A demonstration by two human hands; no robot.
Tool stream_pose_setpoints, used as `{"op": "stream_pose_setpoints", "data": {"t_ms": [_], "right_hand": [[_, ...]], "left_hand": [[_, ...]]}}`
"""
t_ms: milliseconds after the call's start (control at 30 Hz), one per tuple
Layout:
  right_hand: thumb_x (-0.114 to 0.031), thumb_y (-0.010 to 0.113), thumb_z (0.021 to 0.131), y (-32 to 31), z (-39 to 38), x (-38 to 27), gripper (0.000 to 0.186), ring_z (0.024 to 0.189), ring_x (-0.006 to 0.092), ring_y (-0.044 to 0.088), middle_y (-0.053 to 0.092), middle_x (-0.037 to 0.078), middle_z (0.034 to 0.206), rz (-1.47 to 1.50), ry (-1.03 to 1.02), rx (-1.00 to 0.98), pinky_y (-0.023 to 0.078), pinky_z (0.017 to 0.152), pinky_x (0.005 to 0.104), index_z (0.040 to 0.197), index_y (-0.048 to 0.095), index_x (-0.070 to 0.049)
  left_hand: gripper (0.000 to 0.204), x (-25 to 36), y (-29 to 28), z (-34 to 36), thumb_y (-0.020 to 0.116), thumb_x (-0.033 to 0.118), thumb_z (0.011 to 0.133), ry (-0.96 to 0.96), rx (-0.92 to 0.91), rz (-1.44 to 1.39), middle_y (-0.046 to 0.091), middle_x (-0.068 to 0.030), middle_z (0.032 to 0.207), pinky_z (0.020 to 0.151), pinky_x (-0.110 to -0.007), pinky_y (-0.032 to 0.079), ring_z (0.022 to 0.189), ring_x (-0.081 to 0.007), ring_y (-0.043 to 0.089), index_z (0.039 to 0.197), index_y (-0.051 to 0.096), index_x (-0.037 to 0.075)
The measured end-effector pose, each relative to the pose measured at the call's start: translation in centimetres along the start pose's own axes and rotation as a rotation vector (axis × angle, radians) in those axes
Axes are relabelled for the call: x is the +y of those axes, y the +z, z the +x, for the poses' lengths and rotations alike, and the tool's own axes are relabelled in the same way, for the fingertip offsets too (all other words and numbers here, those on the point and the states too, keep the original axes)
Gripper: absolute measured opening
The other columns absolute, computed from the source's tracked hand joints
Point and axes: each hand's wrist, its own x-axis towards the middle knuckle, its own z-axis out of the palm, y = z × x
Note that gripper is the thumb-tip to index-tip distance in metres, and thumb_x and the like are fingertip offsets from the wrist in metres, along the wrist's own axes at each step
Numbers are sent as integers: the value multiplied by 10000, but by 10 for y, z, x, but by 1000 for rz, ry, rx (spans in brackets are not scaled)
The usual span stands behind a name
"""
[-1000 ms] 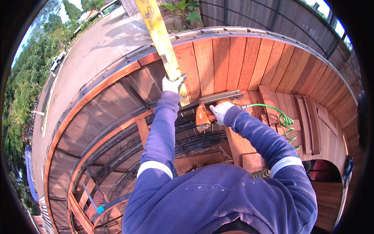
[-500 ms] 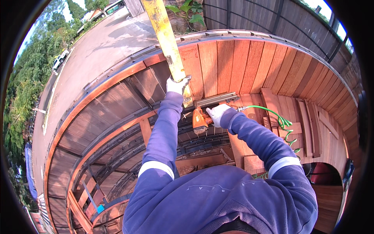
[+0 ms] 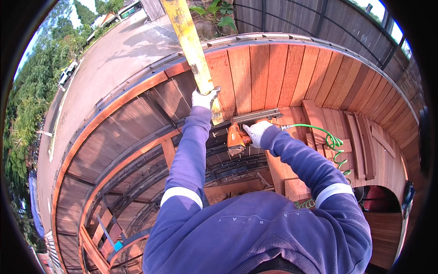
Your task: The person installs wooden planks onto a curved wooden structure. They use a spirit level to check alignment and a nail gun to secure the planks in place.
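My gloved left hand (image 3: 205, 97) is closed round the lower part of a long yellow spirit level (image 3: 193, 48). The level slants up and away, past the curved edge, its near end against the reddish boards (image 3: 239, 75). In my gloved right hand (image 3: 256, 133) is the handle of an orange nail gun (image 3: 236, 139), whose rounded head points toward me. A silver fitting joins the gun to a coiled green air hose (image 3: 334, 142) running off to the right. The gun's long nail magazine (image 3: 258, 115) lies along the lower ends of the boards.
Black curved metal framing (image 3: 228, 170) with protruding nails spans below the gun. Loose planks (image 3: 361, 146) lie on the decking at right. A dark slatted fence (image 3: 292, 18) stands beyond the curved edge. A paved road (image 3: 98, 73) and trees are at left.
The whole view has shifted slightly. Both hands keep their grips; the nail gun has turned a little, and its head sits slightly further right.
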Motion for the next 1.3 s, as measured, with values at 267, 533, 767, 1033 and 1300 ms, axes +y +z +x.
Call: {"op": "stream_pose_setpoints", "data": {"t_ms": [267, 533, 767, 1033, 1300], "right_hand": [[-396, 565, 878, 13, 6, 10, 582, 787, 366, 653, 676, 186, 863, -11, -15, 28, 511, 687, 452, 1294, 507, 5], [-265, 606, 795, -22, -42, -4, 654, 866, 337, 666, 682, 180, 931, -26, 76, -71, 524, 733, 438, 1373, 446, -4], [-362, 622, 824, -25, -107, 48, 618, 944, 330, 654, 673, 179, 1033, -47, 363, -114, 521, 799, 417, 1312, 465, -16], [-295, 551, 889, -23, -113, 25, 551, 835, 317, 646, 649, 156, 991, -124, 97, 55, 500, 751, 415, 1380, 440, -71], [-150, 484, 887, -19, -32, -13, 445, 785, 301, 654, 621, 154, 930, -159, -93, 117, 525, 696, 414, 1328, 482, -88]], "left_hand": [[251, 0, 0, -1, 803, -21, 722, 14, -10, 6, 645, -33, 747, 533, -235, 449, 588, -87, 566, 923, 652, -29], [313, -4, -2, 0, 825, 17, 712, 11, -13, 31, 647, -29, 807, 594, -245, 469, 638, -90, 567, 961, 639, -26], [325, -17, -11, 8, 787, -35, 729, 105, 7, 144, 676, -72, 870, 662, -243, 517, 704, -118, 632, 1009, 624, -58], [281, -8, -5, 3, 769, -46, 744, 89, 17, 55, 674, -73, 857, 634, -243, 512, 688, -124, 631, 988, 630, -55], [261, 2, -3, 0, 799, -31, 728, -29, -4, 11, 632, -24, 759, 527, -222, 449, 587, -83, 557, 932, 638, -3]]}}
